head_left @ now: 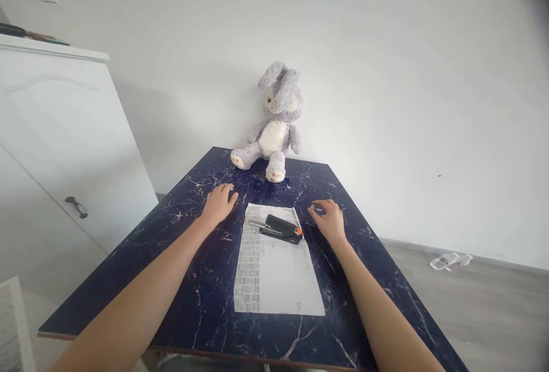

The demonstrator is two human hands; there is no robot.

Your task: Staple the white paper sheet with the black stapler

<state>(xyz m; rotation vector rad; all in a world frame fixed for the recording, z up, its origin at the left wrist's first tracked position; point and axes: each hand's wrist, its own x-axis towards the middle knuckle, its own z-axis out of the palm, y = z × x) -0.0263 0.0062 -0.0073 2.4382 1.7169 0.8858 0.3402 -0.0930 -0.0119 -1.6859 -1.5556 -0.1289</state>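
Observation:
A white printed sheet of paper (277, 269) lies in the middle of a dark blue marbled table (193, 280). A black stapler (281, 228) with an orange end rests on the sheet's far part. My left hand (218, 203) lies palm down on the table, left of the sheet's far corner, fingers stretched flat. My right hand (328, 220) rests on the table just right of the stapler, its fingers curled with the tips touching the tabletop; nothing shows in them.
A grey and white plush rabbit (274, 126) sits at the table's far edge against the white wall. A white cabinet (55, 149) with a dark handle stands to the left. A crushed plastic bottle (448, 260) lies on the grey floor at right.

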